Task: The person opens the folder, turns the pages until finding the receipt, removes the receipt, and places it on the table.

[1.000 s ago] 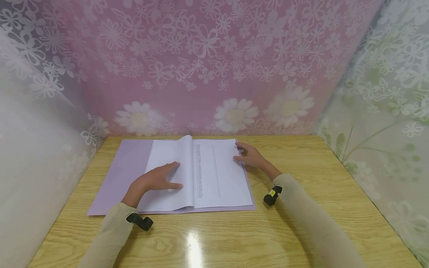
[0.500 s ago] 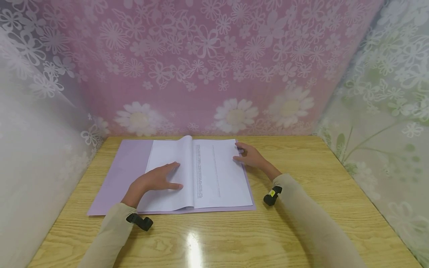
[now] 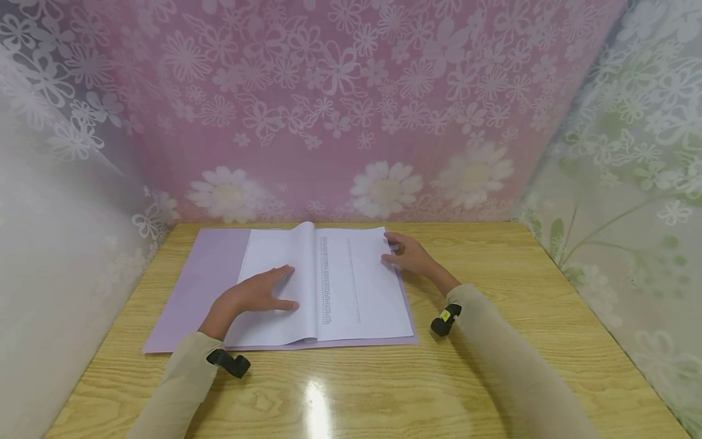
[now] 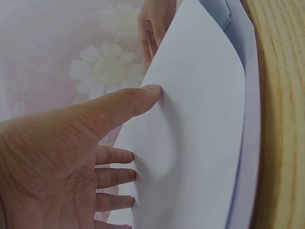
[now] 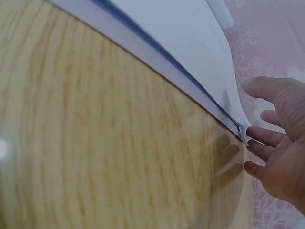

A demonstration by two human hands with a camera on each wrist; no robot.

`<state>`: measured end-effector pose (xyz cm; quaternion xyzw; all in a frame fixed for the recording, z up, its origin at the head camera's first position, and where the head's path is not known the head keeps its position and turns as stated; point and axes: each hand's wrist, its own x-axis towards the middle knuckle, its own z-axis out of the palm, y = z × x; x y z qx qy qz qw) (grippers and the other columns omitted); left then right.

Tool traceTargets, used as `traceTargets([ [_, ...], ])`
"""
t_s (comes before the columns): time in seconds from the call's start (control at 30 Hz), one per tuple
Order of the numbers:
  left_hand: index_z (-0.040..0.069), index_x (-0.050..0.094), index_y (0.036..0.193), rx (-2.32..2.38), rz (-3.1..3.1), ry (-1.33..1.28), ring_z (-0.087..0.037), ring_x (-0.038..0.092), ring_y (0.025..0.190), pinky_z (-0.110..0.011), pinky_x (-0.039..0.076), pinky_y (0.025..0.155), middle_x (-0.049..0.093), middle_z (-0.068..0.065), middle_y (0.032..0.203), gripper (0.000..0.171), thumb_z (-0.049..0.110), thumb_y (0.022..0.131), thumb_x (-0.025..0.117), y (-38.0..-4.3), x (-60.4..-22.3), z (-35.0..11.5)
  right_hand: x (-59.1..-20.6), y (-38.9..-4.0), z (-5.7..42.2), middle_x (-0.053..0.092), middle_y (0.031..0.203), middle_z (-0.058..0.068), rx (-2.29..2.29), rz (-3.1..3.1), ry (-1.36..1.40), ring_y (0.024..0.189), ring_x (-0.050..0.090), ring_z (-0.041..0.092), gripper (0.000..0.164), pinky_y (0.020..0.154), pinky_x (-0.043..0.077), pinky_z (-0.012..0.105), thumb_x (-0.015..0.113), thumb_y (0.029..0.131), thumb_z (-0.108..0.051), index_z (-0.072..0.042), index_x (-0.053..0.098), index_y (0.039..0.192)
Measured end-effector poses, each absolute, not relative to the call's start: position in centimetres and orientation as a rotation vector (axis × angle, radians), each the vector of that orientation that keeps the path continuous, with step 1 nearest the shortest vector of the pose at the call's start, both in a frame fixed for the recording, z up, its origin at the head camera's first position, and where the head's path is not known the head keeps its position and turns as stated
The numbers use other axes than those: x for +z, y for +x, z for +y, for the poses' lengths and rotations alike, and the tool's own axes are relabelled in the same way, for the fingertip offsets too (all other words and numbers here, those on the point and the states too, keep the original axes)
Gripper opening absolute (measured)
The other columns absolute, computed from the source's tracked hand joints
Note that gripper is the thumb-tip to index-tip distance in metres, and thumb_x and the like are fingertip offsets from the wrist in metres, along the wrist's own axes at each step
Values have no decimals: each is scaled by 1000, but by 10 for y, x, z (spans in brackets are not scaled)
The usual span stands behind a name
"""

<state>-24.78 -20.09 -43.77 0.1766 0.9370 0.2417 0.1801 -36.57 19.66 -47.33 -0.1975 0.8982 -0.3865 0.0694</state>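
Observation:
A lilac folder [image 3: 189, 286] lies spread on the table, with white sheets inside. Its right page [image 3: 373, 286] carries two columns of small print; the left page [image 3: 276, 244] is blank and bulges up near the fold. My left hand [image 3: 255, 292] rests on that blank page, thumb and fingers spread; the left wrist view shows its thumb [image 4: 143, 98] and fingertips against the white paper. At the right page's outer edge is my right hand [image 3: 411, 255]. In the right wrist view its fingertips [image 5: 255, 131] touch the page edge, and the thumb stands apart from them.
The wood-grain table [image 3: 351, 396] runs on in front of the folder and to its right. A pink flowered backdrop [image 3: 329, 152] rises just behind the folder. Pale patterned curtains [image 3: 631, 201] stand at both sides.

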Motion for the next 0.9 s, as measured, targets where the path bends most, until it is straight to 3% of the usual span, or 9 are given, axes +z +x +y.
traceTargets([
  [0.3, 4, 27, 161, 676, 2648, 492, -43, 23, 155, -58, 25, 124, 25, -21, 167, 100, 57, 89, 72, -247, -437, -200, -472, -368, 196, 41, 161, 19, -1267, 2665, -630, 147, 42, 38, 69, 119, 38, 56, 71, 97, -22, -3, 40, 155],
  [0.5, 5, 27, 161, 679, 2645, 488, -43, 22, 155, -58, 25, 124, 25, -21, 167, 100, 57, 89, 72, -248, -438, -200, -469, -365, 195, 44, 156, 24, -1421, 2595, -621, 145, 44, 41, 64, 121, 34, 55, 70, 98, -15, 2, 41, 153],
  [0.67, 5, 27, 161, 683, 2642, 482, -44, 22, 155, -58, 25, 124, 25, -21, 168, 101, 57, 88, 73, -248, -438, -200, -468, -363, 195, 48, 150, 31, -1526, 2541, -645, 139, 49, 46, 61, 117, 39, 54, 68, 98, -8, 7, 42, 151],
  [0.9, 5, 27, 161, 683, 2644, 477, -44, 22, 155, -59, 25, 124, 25, -21, 168, 101, 57, 88, 73, -248, -438, -199, -467, -362, 198, 49, 150, 30, -1614, 2474, -605, 136, 53, 46, 60, 107, 50, 49, 66, 99, -8, 3, 41, 153],
])
